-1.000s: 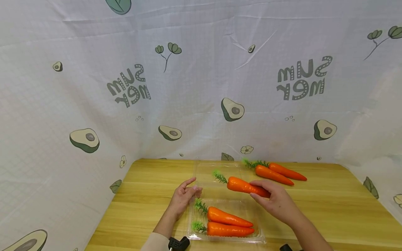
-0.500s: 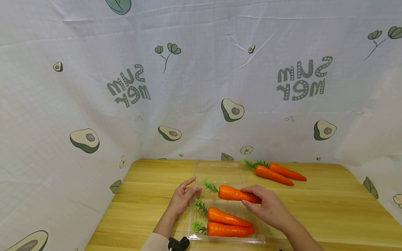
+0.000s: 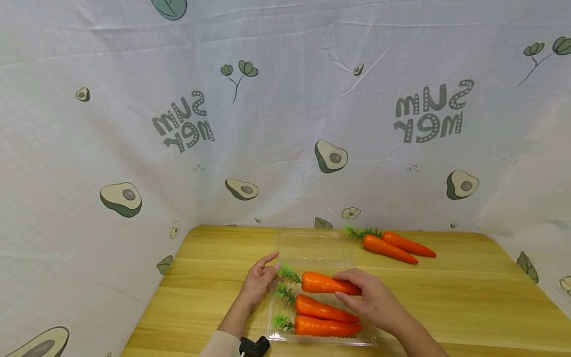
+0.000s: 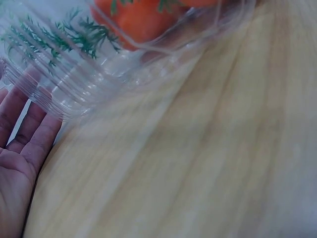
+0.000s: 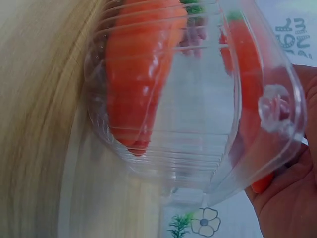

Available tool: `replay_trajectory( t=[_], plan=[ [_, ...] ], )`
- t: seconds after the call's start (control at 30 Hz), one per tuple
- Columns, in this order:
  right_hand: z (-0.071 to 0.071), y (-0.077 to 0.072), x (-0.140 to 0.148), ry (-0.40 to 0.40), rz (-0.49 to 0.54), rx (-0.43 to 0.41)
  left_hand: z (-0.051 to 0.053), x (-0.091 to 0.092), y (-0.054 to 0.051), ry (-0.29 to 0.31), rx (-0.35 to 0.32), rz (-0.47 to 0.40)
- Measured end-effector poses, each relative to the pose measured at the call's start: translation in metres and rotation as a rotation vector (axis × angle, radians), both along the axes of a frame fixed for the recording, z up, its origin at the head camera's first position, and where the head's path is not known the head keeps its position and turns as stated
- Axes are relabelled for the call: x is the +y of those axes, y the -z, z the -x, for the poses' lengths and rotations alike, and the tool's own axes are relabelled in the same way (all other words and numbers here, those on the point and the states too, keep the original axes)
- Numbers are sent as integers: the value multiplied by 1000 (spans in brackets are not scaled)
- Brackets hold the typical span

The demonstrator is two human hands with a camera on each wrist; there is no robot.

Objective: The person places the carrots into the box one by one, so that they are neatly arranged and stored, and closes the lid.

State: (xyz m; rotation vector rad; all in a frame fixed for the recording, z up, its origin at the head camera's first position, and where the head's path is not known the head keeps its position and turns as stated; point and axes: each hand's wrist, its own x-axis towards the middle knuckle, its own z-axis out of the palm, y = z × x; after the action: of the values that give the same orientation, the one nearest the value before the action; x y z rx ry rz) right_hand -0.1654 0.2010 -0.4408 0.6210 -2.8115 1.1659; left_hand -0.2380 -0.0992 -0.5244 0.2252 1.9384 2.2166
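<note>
While the right hand [image 3: 376, 303] pinches a carrot [image 3: 320, 282] over the clear box [image 3: 321, 341], the left hand [image 3: 258, 283], fingers extended, lies at its left end.

Carrots [image 3: 323, 283]: smooth, shiny
Clamshell box [image 3: 321, 341], 6 o'clock: clear, shiny plastic with ridges
Tabletop [image 3: 214, 253]: smooth wood
Curtain [image 3: 285, 124], 12 o'clock: dull, wrinkly cloth

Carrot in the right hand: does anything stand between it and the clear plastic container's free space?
Nothing visible blocks the held carrot. The clear lid lies open behind the container, the two carrots inside lie toward its front, and the left hand is at its left edge.
</note>
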Motion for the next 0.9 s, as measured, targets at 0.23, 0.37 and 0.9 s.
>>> replay_trajectory(
  t=[0.23, 0.37, 0.9],
  plan=[
    [2, 5, -4, -27, -62, -4, 0, 0, 0, -6, -14, -1],
    [4, 7, -7, -45, -100, -3, 0, -1, -1, 2, 6, 19],
    [6, 7, -17, -33, -192, 18, -2, 0, -4, -16, -14, 49]
  ],
)
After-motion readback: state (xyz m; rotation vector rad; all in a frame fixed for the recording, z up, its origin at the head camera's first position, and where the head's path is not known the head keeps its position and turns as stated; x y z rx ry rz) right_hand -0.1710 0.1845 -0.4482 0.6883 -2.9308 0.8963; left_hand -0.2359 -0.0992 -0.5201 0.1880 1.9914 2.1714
